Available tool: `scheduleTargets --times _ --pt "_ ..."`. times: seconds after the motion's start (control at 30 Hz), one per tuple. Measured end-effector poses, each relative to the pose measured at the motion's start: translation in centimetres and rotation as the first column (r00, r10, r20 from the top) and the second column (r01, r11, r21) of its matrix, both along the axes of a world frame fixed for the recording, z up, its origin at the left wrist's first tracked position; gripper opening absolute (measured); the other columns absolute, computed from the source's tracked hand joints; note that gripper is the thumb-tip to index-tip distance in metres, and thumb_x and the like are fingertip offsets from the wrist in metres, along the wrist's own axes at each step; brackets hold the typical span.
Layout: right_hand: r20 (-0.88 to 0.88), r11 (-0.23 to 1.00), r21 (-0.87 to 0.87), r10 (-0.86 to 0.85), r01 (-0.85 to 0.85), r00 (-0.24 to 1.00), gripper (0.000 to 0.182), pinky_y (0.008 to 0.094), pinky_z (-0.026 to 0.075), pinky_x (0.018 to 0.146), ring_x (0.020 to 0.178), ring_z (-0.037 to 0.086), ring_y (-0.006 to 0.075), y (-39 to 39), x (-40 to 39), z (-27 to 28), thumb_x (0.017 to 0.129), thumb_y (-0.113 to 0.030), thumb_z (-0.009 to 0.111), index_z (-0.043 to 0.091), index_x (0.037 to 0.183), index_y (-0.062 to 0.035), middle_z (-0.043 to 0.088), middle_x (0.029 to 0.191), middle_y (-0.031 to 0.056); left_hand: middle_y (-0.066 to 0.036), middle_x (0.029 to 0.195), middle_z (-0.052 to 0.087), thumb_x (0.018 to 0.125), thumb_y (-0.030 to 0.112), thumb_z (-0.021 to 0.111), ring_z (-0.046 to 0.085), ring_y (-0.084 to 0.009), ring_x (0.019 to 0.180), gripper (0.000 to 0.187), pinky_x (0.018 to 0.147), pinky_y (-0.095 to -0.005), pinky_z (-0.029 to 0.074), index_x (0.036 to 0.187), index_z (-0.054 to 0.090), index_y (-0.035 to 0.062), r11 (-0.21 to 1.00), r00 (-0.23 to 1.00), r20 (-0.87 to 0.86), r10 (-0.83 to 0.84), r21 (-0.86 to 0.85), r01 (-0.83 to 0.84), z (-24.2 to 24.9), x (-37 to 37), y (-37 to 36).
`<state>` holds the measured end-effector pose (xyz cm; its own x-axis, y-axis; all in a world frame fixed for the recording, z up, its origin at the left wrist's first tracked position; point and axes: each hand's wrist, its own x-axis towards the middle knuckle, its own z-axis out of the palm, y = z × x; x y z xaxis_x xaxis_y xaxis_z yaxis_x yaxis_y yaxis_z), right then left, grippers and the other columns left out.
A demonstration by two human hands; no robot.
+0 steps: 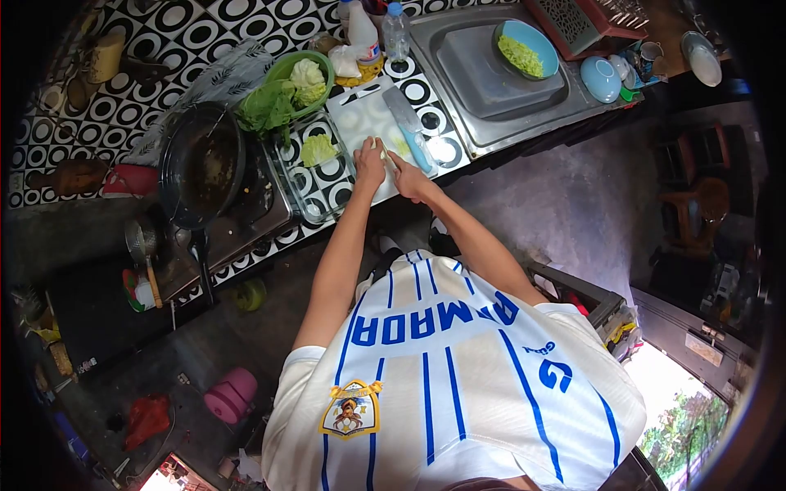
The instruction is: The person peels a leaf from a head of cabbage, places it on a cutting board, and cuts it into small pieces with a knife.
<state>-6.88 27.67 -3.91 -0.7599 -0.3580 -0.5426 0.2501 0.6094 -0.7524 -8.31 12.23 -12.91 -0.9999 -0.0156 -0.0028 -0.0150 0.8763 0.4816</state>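
Both hands are close together over a pale cutting board (352,123) on the patterned counter. My left hand (370,163) has its fingers curled round something whitish, too small to name. Beside it, my right hand (407,177) is closed at the same spot; what it grips is mostly hidden. A cleaver with a blue handle (419,150) lies on the board's right side, past my hands. Left of the board, a piece of cabbage leaf (318,150) rests in a clear glass dish (314,214). Behind that is a green basket (328,74) holding a cabbage (308,83) and dark green leaves (268,108).
A black wok (202,168) sits on the stove at left, its handle sticking out past the counter edge. On the sink at right, a blue bowl (547,51) holds chopped greens. A plastic bottle (396,33) stands behind the board.
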Motion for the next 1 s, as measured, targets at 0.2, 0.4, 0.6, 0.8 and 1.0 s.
scheduleTargets --times 0.2,0.4,0.6,0.8,1.0 --pt "-0.028 1.0 0.012 -0.008 0.008 1.0 0.058 0.04 0.052 0.044 0.043 0.057 0.0286 0.8 1.2 -0.5 0.101 -0.015 0.037 0.029 0.158 -0.0224 0.067 0.083 0.025 -0.018 0.149 0.045 0.08 0.003 0.074 0.051 -0.0446 0.119 0.065 0.103 -0.0431 0.045 0.142 0.054 0.0075 0.999 0.998 0.043 0.035 -0.005 -0.035 0.1 0.2 0.4" --pt "-0.058 0.999 -0.023 -0.03 0.028 0.998 0.059 0.0399 0.052 0.044 0.042 0.057 0.0292 1.2 2.7 -0.6 0.1 -0.012 0.037 0.03 0.158 -0.021 0.067 0.079 0.025 -0.016 0.152 0.044 0.082 0.004 0.073 0.05 -0.0438 0.12 0.065 0.104 -0.0425 0.045 0.143 0.052 0.0084 0.999 0.997 0.062 0.045 -0.02 -0.044 -0.3 0.0 0.3" --pt "-0.169 0.999 -0.049 0.004 -0.013 0.986 0.06 0.05 0.055 0.071 0.074 0.065 0.0472 2.3 4.0 -1.5 0.098 -0.011 0.042 0.03 0.156 -0.0161 0.066 0.091 0.0345 -0.019 0.15 0.045 0.082 0.011 0.075 0.051 -0.0399 0.124 0.068 0.104 -0.0428 0.041 0.145 0.05 0.0055 0.998 0.995 0.086 0.04 -0.047 -0.036 0.5 0.1 0.5" --pt "-0.227 0.998 -0.053 0.016 -0.029 0.974 0.06 0.0572 0.048 0.091 0.095 0.063 0.0547 3.5 5.2 -3.1 0.097 -0.009 0.044 0.031 0.155 -0.0116 0.065 0.096 0.0376 -0.022 0.149 0.046 0.083 0.013 0.075 0.052 -0.038 0.125 0.069 0.104 -0.0425 0.039 0.145 0.048 0.0037 0.996 0.997 0.076 0.034 -0.086 -0.027 0.4 0.1 0.5" --pt "-0.435 0.998 -0.044 0.028 -0.052 0.9 0.06 0.0594 0.049 0.085 0.088 0.062 0.0562 4.3 7.1 -5.5 0.098 -0.011 0.046 0.028 0.156 -0.0158 0.065 0.092 0.0372 -0.018 0.151 0.044 0.083 0.006 0.073 0.052 -0.0433 0.119 0.064 0.104 -0.0425 0.042 0.143 0.051 0.0052 0.999 0.999 0.022 0.028 -0.035 -0.027 -0.6 0.2 0.5"
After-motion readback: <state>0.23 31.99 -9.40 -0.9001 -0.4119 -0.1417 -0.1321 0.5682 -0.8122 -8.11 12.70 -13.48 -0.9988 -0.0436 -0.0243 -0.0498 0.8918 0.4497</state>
